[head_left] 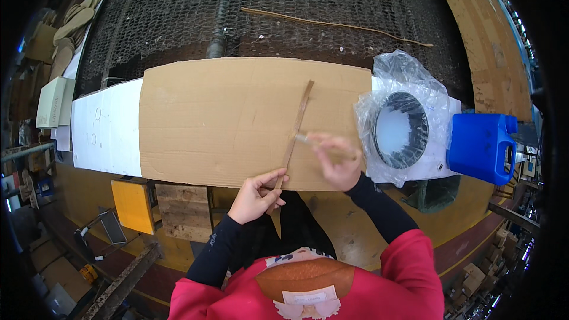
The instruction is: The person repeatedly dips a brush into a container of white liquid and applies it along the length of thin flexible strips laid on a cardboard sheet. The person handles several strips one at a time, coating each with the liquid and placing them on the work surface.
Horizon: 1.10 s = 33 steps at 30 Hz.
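From above I see a long thin brown strip (pixel 296 130) lying on a flat sheet of brown cardboard (pixel 225 118) on a workbench. My left hand (pixel 256 194) pinches the strip's near end at the cardboard's front edge, fingers closed on it. My right hand (pixel 336 160), blurred, grips a small pale-handled brush (pixel 303 138) whose tip touches the strip midway. Just right of that hand sits a round black-rimmed tub wrapped in clear plastic (pixel 402 127), and beyond it a blue plastic jug (pixel 480 147).
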### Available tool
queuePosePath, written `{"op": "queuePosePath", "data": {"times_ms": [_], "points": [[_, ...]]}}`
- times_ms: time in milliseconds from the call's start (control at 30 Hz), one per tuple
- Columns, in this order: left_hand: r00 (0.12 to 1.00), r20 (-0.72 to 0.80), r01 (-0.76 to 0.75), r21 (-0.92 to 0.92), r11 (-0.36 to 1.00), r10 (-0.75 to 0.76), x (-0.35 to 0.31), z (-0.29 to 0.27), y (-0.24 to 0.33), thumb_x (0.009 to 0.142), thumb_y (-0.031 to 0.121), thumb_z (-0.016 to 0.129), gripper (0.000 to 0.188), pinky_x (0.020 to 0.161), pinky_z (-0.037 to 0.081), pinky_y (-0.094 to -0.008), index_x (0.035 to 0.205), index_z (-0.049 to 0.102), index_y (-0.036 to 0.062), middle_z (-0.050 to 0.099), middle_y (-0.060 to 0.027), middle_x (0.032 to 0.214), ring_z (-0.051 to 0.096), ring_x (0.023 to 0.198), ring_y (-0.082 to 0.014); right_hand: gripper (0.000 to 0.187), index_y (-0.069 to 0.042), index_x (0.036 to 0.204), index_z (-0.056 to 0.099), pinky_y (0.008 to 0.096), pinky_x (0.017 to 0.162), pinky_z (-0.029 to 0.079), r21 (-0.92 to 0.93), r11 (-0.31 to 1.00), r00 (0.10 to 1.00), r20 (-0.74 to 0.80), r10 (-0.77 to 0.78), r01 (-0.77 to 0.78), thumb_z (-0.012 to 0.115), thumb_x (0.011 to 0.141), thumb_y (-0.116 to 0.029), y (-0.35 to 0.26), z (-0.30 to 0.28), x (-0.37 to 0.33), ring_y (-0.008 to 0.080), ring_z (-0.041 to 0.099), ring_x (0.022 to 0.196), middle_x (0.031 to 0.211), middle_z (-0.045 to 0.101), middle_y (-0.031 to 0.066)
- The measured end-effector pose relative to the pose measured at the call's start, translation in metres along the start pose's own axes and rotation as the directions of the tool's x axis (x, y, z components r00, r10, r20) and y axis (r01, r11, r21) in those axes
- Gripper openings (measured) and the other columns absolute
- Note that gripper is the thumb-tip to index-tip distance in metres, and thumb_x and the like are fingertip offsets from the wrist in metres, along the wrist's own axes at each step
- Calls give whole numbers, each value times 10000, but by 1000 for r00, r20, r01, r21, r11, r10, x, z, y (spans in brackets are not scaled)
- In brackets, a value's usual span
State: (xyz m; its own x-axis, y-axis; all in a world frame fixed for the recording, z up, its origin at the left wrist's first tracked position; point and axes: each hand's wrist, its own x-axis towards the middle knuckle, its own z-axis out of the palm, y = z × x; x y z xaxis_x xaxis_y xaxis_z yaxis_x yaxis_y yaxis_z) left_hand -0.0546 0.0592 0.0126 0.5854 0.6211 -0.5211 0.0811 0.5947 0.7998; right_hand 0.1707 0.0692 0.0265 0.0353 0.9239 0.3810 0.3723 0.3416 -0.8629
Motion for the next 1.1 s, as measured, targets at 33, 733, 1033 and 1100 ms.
{"op": "queuePosePath", "data": {"times_ms": [33, 733, 1033, 1100], "points": [[1000, -1, -1, 5, 1000, 1, 0, 0, 0, 872, -62, 485, 445, 603, 524, -215, 1310, 461, 6, 619, -81, 1158, 650, 680, -110, 198, -22, 946, 553, 340, 760, 522, -18, 1000, 1000, -21, 21, -21, 634, 780, 51, 4, -2, 3, 286, 658, 893, 983, 664, 152], [999, -27, -39, 0, 999, 39, -1, 1, 2, 881, -53, 493, 371, 602, 522, -217, 1247, 508, 1, 617, -107, 1131, 656, 704, -122, 275, -33, 1042, 462, 322, 798, 503, 86, 992, 990, 116, 82, -92, 577, 821, 84, -35, -40, -20, 237, 642, 920, 981, 644, 179], [1000, 20, -2, 9, 1000, 2, 8, 6, 4, 908, 6, 528, 355, 689, 542, -262, 1254, 470, -46, 595, -136, 1164, 664, 802, -175, 451, 20, 1204, 344, 210, 620, 465, 48, 884, 746, -517, 421, -466, 623, 850, -1, -27, -162, -8, 97, 605, 712, 821, 646, 107], [993, 112, -45, 93, 995, 35, 2, 8, 12, 890, -47, 502, 494, 698, 534, -257, 1365, 367, -22, 533, -132, 1280, 661, 847, -182, 447, 19, 1195, 359, 212, 602, 464, -16, 892, 791, -470, 391, -451, 630, 841, 0, -15, -163, -13, 92, 606, 681, 784, 652, 101]]}}
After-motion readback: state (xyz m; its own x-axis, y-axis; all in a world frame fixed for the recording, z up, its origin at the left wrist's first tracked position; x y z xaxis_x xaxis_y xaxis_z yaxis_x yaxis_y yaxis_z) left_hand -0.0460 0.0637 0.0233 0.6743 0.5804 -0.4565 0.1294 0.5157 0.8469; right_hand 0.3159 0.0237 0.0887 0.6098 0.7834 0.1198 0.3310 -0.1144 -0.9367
